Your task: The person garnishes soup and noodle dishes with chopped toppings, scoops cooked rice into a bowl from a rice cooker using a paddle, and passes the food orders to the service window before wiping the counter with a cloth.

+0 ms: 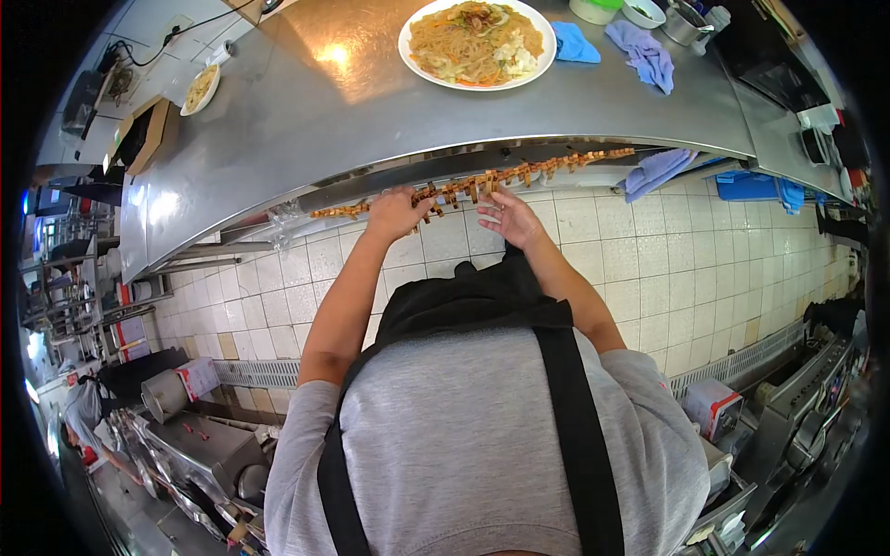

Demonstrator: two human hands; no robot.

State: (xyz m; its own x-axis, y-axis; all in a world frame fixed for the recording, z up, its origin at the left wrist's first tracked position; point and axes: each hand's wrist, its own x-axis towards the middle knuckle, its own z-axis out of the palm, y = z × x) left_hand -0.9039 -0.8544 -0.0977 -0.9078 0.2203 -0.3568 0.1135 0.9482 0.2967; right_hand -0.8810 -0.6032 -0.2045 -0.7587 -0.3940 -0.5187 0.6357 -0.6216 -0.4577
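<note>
A long row of small brown wooden pieces, like clips [556, 165], runs along the underside of the steel counter's front edge. My left hand [394, 213] is on the left half of this row, its fingers closed on the pieces. Just to the right, my right hand [512, 221] has its palm partly turned up and its fingers apart, with the fingertips beside the row. Whether they touch a piece is too small to tell.
On the steel counter [278, 120] are a large plate of noodles [542, 67], blue cloths [575, 43], a small dish [201, 90] and a cardboard box [153, 139]. A purple cloth [656, 172] hangs below the edge. Another person [85, 408] is at the lower left.
</note>
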